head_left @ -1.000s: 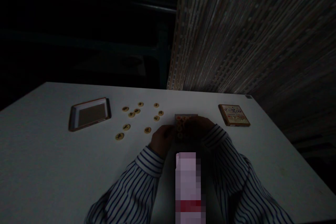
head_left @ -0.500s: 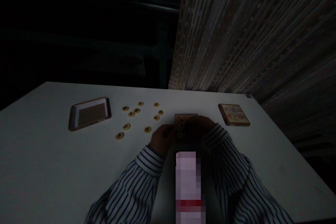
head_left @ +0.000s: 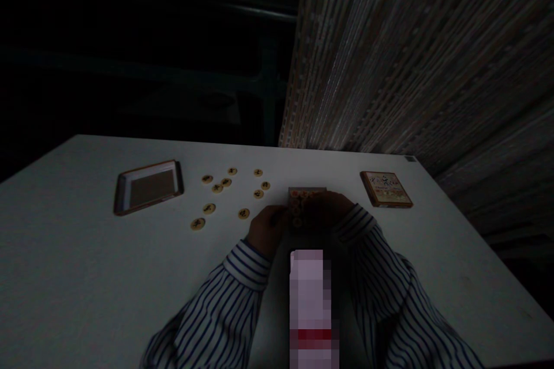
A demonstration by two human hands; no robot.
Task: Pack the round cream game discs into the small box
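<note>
The scene is very dark. A small open box (head_left: 305, 193) holding several round game pieces sits on the white table (head_left: 86, 277) just ahead of me. My left hand (head_left: 266, 230) rests against the box's left side with its fingers curled toward the pieces. My right hand (head_left: 331, 210) lies over the box's right side, fingers bent across it. What the fingers pinch is hidden in the dark. Both arms wear striped sleeves.
Several round tan discs (head_left: 225, 183) with dark marks lie scattered left of the box. A shallow rectangular lid or tray (head_left: 123, 191) lies further left. A flat square printed box (head_left: 385, 188) lies at the right. A woven wall (head_left: 411, 57) rises behind the table.
</note>
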